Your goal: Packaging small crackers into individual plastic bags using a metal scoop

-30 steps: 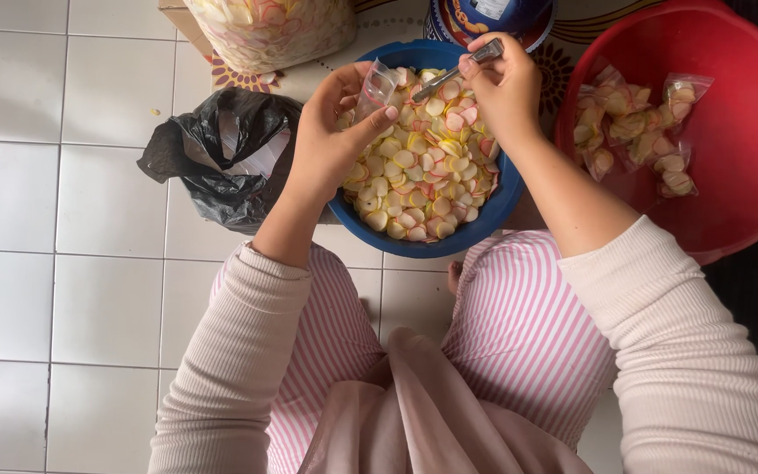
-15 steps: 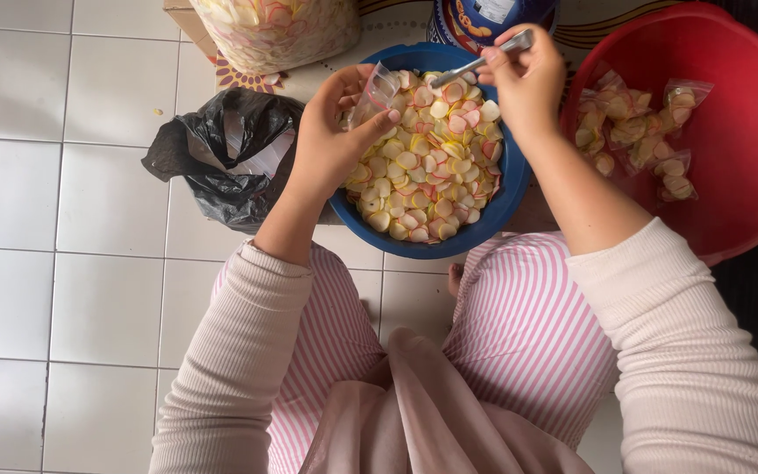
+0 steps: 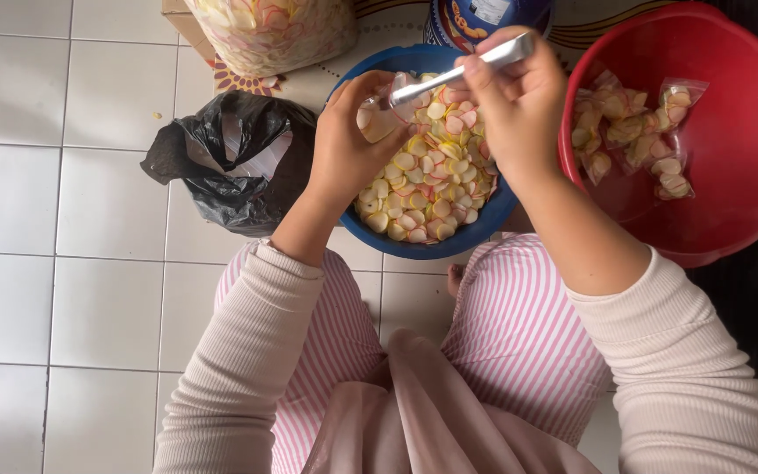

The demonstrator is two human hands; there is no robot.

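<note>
My left hand [image 3: 348, 154] holds a small clear plastic bag [image 3: 377, 118] with some crackers in it, over the left rim of a blue bowl [image 3: 414, 241]. The bowl is heaped with raw pink, yellow and white crackers [image 3: 436, 175]. My right hand [image 3: 515, 105] grips a metal spoon [image 3: 458, 72] by its handle, and the spoon's tip sits at the mouth of the small bag.
A red basin [image 3: 730, 158] at right holds several small filled bags [image 3: 633, 132]. A black plastic bag [image 3: 230, 162] lies on the white tiled floor [image 3: 63, 263] at left. A large clear bag of crackers [image 3: 269, 31] and a blue tin [image 3: 484, 17] stand behind the bowl.
My right hand has lifted the spoon out of the crackers and swung it left to the bag's mouth. The small bag now has crackers in it.
</note>
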